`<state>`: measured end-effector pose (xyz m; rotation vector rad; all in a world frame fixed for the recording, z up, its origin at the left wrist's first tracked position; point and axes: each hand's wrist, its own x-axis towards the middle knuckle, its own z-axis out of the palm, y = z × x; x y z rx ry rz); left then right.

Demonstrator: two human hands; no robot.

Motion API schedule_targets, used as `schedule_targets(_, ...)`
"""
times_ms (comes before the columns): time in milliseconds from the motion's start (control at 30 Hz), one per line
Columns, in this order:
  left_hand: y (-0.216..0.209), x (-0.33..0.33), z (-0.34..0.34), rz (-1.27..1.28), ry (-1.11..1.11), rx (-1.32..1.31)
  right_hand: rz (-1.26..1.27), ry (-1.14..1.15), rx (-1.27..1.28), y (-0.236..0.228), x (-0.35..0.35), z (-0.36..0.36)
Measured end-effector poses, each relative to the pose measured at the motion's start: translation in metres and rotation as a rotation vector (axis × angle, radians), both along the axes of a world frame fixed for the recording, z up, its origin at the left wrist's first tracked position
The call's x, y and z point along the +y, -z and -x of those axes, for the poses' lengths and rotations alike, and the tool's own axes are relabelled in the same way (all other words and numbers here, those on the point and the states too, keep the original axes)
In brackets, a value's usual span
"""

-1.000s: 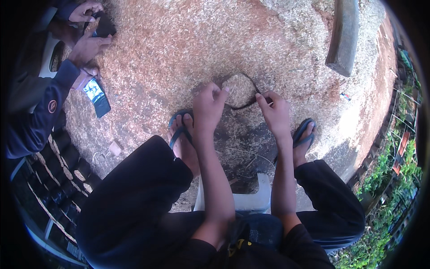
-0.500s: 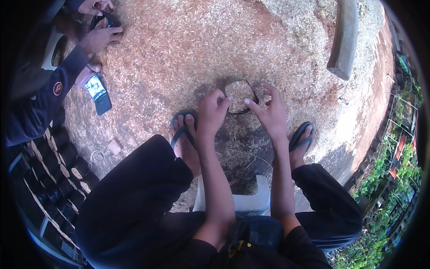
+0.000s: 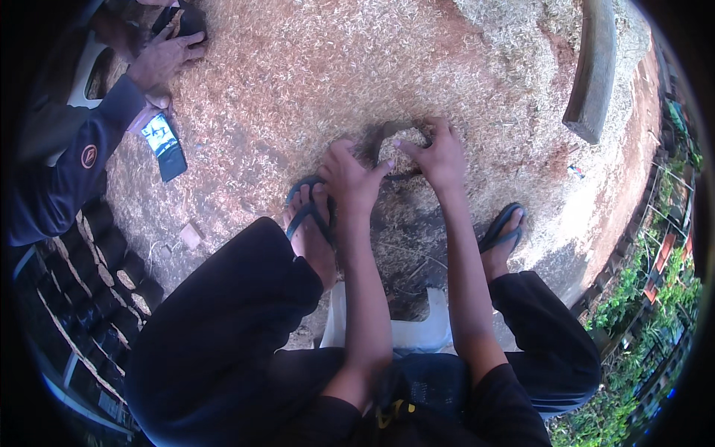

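Note:
Between my two hands is a black plastic bag [image 3: 406, 177], its round mouth spread wide and pale, husk-like material showing inside it. My left hand [image 3: 353, 177] grips the rim on the left, its thumb pointing in toward the opening. On the other side, my right hand [image 3: 441, 158] has its fingers over the far right rim, with the thumb reaching across the opening. The hands hide much of the bag's sides, and how full it is cannot be made out.
Another person's hand [image 3: 165, 62] works at a dark bag [image 3: 188, 20] at upper left; below it a phone [image 3: 165, 147] is lit. Filled black bags [image 3: 89, 272] stand in rows at left. A wooden log [image 3: 590, 82] lies upper right. My sandalled feet flank a white stool [image 3: 417, 331].
My right hand has moved up and inward along the rim, its thumb now over the opening. My left hand has shifted slightly left and its fingers have spread along the rim.

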<state>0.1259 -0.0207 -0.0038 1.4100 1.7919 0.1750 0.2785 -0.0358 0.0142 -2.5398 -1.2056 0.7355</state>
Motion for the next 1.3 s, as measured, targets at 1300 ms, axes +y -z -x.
schedule_targets(1300, -0.001, 0.014, 0.007, -0.191, 0.147, -0.397, 0.219, -0.152, -0.21, -0.012, 0.027, 0.012)
